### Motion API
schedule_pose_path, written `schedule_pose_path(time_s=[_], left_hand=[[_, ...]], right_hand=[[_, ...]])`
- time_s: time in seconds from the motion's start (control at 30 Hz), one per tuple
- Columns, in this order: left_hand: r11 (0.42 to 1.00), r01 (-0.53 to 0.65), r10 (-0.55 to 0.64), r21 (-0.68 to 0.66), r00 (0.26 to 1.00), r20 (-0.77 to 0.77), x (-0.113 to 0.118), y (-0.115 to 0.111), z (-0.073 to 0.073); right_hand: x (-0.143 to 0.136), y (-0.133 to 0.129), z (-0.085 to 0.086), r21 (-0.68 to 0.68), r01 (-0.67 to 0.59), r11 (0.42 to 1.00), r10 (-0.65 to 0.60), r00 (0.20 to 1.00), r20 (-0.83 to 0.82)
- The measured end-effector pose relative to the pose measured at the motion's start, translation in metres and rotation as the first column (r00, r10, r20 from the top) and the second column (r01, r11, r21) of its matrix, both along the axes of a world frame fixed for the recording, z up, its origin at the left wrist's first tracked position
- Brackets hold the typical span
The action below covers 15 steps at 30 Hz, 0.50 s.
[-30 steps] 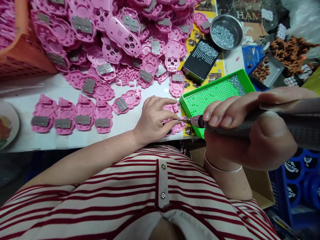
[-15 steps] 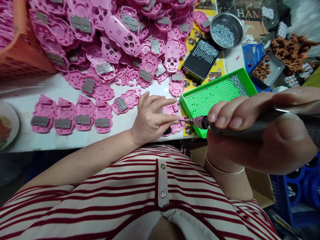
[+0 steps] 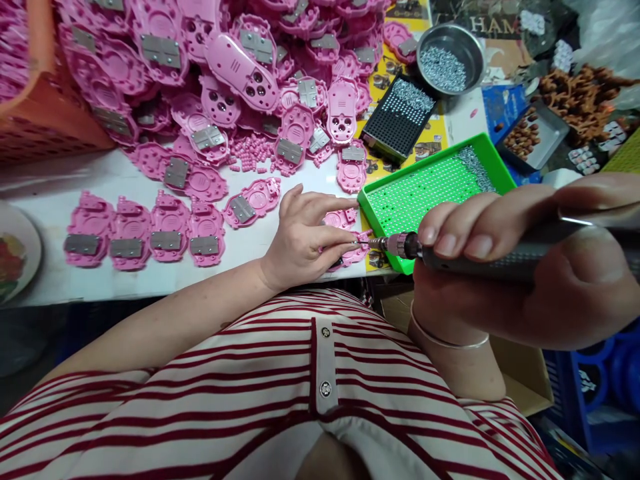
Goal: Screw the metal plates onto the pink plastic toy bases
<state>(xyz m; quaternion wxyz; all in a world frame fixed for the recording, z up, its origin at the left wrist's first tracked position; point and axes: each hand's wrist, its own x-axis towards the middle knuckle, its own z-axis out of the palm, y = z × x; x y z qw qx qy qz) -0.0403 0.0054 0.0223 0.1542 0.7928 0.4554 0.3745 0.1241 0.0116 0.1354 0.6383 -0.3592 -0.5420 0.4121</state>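
My left hand [image 3: 303, 237] lies over a pink plastic shell [image 3: 344, 218] near the table's front edge, with thumb and fingertips pressed together on it. Most of that shell is hidden beneath the hand. In my right hand [image 3: 505, 307] is a dark grey electric screwdriver [image 3: 400, 245], wrapped by the fingers and held close to the camera. Its bit points left and meets the shell right at my left fingertips; any screw there is too small to make out. Left of my hand, several pink shells with metal plates [image 3: 166, 230] stand in a row, and one more lies tilted [image 3: 253, 202].
A green perforated tray [image 3: 395, 213] with screws sits beneath the screwdriver's tip. Behind it are a black tray [image 3: 395, 130] and a metal bowl [image 3: 475, 73], both holding screws. Pink shells pile up at the back beside an orange basket [image 3: 60, 100]. A plate [image 3: 33, 257] stands far left.
My left thumb and fingertips have shifted slightly on the shell, covering more of its dark part. The screwdriver stays at the shell, almost unmoved.
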Motion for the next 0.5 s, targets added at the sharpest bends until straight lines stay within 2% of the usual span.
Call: schedule_pose_path(time_s=[0.1,0.13,0.23,0.3,0.37,0.43,0.5], left_hand=[[1.0,-0.014,0.014,0.022,1.0,-0.023,0.0,-0.001,0.0],[0.999,-0.019,0.02,0.037,0.999,-0.034,0.0,-0.001,-0.001],[0.996,-0.029,0.033,0.081,0.998,-0.054,0.001,-0.002,-0.003],[0.994,-0.026,0.031,0.106,0.998,-0.047,0.002,-0.001,-0.004],[0.993,-0.037,0.042,0.111,0.998,-0.042,0.002,0.0,-0.006],[0.994,-0.066,0.072,0.081,0.995,-0.064,0.002,0.003,-0.007],[0.995,-0.091,0.094,0.034,0.99,-0.103,0.001,0.006,-0.009]], right_hand=[[-0.004,0.002,-0.007,0.061,-0.028,0.998,0.032,0.997,-0.073],[-0.004,0.005,-0.01,0.128,-0.057,0.99,0.067,0.995,-0.079],[-0.003,0.013,-0.019,0.338,-0.212,0.917,0.226,0.974,-0.002],[0.0,0.016,-0.026,0.354,-0.254,0.9,0.254,0.966,0.048],[0.001,0.016,-0.034,0.336,-0.212,0.918,0.205,0.977,0.058],[0.002,0.017,-0.043,0.307,-0.131,0.943,0.113,0.991,0.077],[0.001,0.02,-0.055,0.332,-0.038,0.942,0.007,0.996,0.094]])
